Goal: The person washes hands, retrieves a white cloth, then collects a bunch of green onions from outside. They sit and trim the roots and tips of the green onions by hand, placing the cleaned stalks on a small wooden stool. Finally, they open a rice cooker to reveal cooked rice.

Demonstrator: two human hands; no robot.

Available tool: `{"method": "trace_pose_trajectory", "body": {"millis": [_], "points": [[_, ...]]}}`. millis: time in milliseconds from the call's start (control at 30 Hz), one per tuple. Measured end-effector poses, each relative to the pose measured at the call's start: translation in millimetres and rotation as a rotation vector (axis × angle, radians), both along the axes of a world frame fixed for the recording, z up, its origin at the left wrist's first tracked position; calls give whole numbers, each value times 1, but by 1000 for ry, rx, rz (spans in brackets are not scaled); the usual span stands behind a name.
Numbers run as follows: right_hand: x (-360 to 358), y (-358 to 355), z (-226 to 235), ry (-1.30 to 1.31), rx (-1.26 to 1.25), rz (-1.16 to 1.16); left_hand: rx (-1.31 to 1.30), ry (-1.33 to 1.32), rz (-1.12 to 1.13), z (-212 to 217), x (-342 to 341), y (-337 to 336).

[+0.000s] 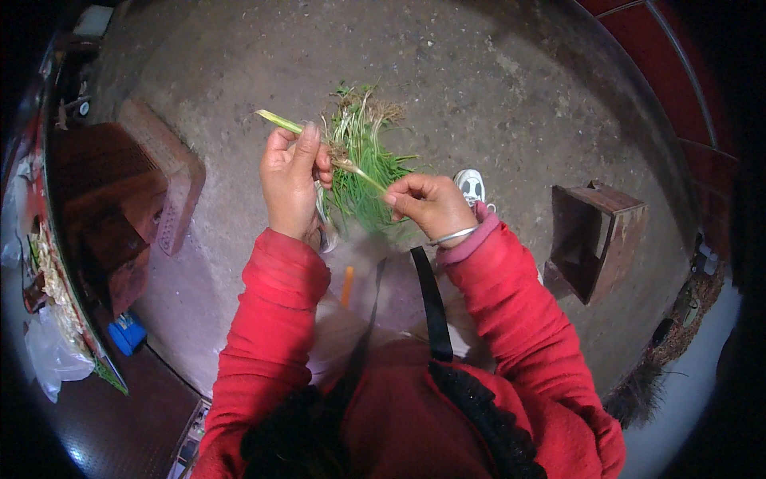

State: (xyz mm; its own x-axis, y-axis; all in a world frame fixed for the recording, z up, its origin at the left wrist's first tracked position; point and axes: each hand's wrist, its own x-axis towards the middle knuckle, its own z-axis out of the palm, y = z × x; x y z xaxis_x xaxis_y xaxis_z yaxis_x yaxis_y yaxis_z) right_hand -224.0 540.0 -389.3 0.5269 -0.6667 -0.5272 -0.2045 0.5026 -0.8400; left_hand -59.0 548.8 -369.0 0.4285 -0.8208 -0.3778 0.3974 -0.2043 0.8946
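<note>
While L fingers (305,149) & R fingers (408,199) pinch stalk (363,174), it's pale yellow-grn, brownish midway.

Left grip (292,174), right grip (431,204), stalk (364,176) between

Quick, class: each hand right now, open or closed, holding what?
Left hand: closed, holding a spring-onion-like stalk.
Right hand: closed, pinching a slender stalk; same one unclear.

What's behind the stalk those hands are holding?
Behind the stalk, a pile of green plants lies on the floor. The stalk covers a strip of it; what's beneath the pile can't be seen.
</note>
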Motion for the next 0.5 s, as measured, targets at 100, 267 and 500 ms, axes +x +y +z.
{"method": "trace_pose_trajectory", "body": {"millis": [100, 267, 500], "points": [[0, 1, 2, 2, -10, -6, 15, 14, 6, -3, 3, 0], [-1, 2, 2, 31, -52, -4, 8, -13, 32, -6, 7, 0], [-2, 2, 1, 40, -70, 0, -7, -9, 60, -6, 10, 0]]}}
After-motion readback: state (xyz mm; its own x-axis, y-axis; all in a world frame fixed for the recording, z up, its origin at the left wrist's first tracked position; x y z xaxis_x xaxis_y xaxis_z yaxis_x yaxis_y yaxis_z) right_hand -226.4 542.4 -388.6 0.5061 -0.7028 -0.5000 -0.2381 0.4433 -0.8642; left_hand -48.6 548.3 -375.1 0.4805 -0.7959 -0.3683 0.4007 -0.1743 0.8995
